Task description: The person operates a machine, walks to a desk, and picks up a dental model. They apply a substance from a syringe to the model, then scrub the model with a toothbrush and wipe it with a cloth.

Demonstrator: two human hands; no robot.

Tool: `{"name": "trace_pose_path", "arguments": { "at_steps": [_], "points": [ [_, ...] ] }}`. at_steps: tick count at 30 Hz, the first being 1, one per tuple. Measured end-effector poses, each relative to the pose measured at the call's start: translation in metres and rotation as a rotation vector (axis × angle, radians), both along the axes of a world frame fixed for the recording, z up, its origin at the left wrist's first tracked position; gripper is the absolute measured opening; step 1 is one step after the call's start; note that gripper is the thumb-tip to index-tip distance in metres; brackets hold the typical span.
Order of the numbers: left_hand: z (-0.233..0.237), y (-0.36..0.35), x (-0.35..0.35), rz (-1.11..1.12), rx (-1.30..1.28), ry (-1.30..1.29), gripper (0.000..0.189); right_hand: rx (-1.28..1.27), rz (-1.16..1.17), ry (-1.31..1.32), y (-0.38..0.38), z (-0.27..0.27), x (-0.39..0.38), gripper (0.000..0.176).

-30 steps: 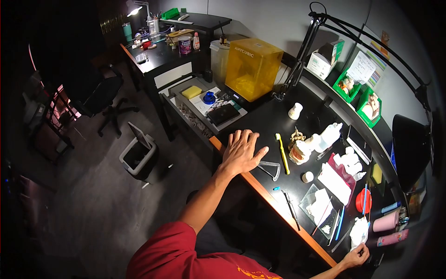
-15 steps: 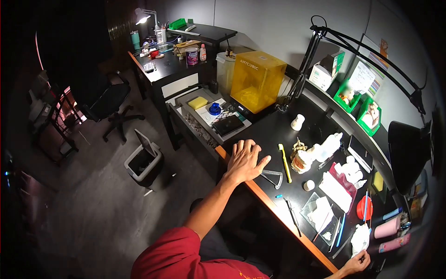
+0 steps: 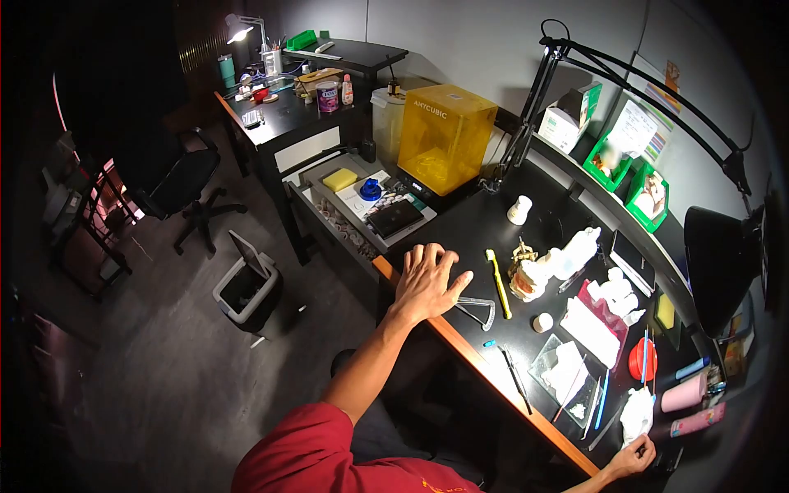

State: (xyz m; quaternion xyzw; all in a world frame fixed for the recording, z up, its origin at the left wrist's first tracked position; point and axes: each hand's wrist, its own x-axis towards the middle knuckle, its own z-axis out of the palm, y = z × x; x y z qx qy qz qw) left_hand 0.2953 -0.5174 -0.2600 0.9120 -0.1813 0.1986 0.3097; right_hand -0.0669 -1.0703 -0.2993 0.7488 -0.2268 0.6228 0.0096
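My left hand (image 3: pixel 427 283) lies flat, fingers spread, on the near left end of the black worktable (image 3: pixel 485 222), beside a clear triangular ruler (image 3: pixel 479 308) and a yellow toothbrush (image 3: pixel 498 283). My right hand (image 3: pixel 631 457) is at the table's near right edge, fingers curled, touching a crumpled white cloth (image 3: pixel 635 411); whether it grips the cloth I cannot tell. A dental cast model (image 3: pixel 528 275) stands in the middle of the table.
A yellow Anycubic printer (image 3: pixel 446 131) stands at the table's far left. A glass slab (image 3: pixel 565 370), red bowl (image 3: pixel 641 359), pink cloth (image 3: pixel 604 316), pink tumbler (image 3: pixel 684 393) and thin tools lie at right. A desk lamp (image 3: pixel 723 263) hangs over the right. A bin (image 3: pixel 245 283) and chair (image 3: pixel 177 185) stand on the floor.
The view has shifted slightly. Both hands stay where they were, the left flat on the table, the right at the cloth.
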Motion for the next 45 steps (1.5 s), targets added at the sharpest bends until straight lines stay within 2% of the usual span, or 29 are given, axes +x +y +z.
{"name": "trace_pose_path", "arguments": {
  "at_steps": [3, 4, 7, 8, 13, 17, 19, 23, 26, 45],
  "points": [
    [0.0, -0.001, -0.002, 0.08, 0.041, -0.173, 0.042, 0.024, -0.03, 0.013, 0.003, 0.002, -0.001, 0.007],
    [0.001, 0.001, -0.001, 0.037, 0.037, -0.042, 0.042, 0.033, -0.04, 0.013, 0.004, 0.002, -0.001, 0.007],
    [0.001, 0.0, 0.0, 0.008, 0.034, 0.003, 0.042, 0.04, -0.03, -0.008, 0.008, 0.004, 0.001, 0.007],
    [0.0, 0.001, 0.0, 0.024, 0.053, -0.058, 0.044, 0.028, -0.03, -0.005, 0.008, 0.004, 0.0, 0.007],
    [-0.001, 0.0, 0.0, 0.026, 0.039, -0.028, 0.044, 0.058, -0.01, -0.003, 0.002, -0.002, -0.004, 0.007],
    [0.001, 0.0, -0.001, 0.054, 0.025, -0.127, 0.044, 0.052, -0.076, 0.023, 0.034, 0.017, 0.004, 0.005],
    [0.0, 0.0, 0.001, 0.025, 0.042, -0.077, 0.044, 0.039, -0.035, 0.02, 0.029, 0.014, 0.001, 0.006],
    [0.001, -0.002, 0.0, 0.043, 0.039, -0.108, 0.044, 0.19, 0.018, -0.075, 0.042, 0.016, 0.006, 0.005],
    [0.001, -0.002, -0.001, 0.033, 0.085, -0.086, 0.04, 0.23, -0.015, -0.06, 0.043, 0.014, 0.003, 0.007],
    [0.0, -0.002, 0.002, 0.049, 0.147, -0.04, 0.044, 0.238, -0.002, -0.077, 0.055, 0.022, 0.006, 0.008]
  ]
}}
